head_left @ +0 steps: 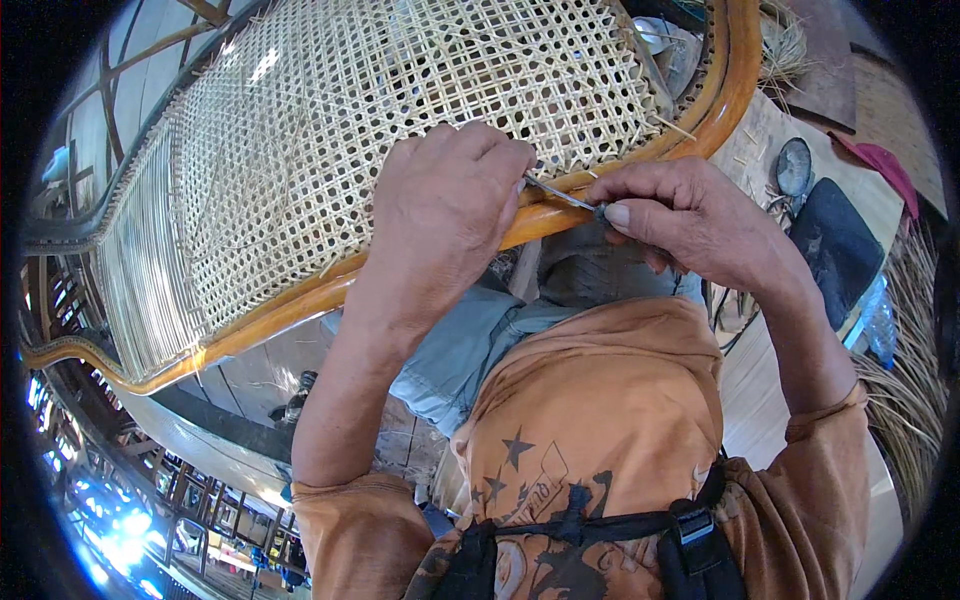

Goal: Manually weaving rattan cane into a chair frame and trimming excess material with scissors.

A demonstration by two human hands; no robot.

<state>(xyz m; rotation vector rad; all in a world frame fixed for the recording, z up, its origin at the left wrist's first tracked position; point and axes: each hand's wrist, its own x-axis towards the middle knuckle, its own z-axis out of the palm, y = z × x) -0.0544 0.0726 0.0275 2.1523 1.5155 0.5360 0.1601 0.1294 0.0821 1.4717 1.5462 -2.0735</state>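
Metal awl-like tool (561, 194) pinched in my right hand (690, 212) crosses the wooden frame (545, 220); my left hand (447, 195) curls at the cane webbing's (310, 165) near edge, grip hidden.

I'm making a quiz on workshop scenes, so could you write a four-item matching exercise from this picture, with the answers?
1. Cane panel
2. Thin metal rod
3. Shirt
4. Dry fibre bundle

A. Between the left hand and right hand
B. Near the picture's right edge
C. Pale, full of small holes
D. Orange, with dark stars

Pairs: 1-C, 2-A, 3-D, 4-B
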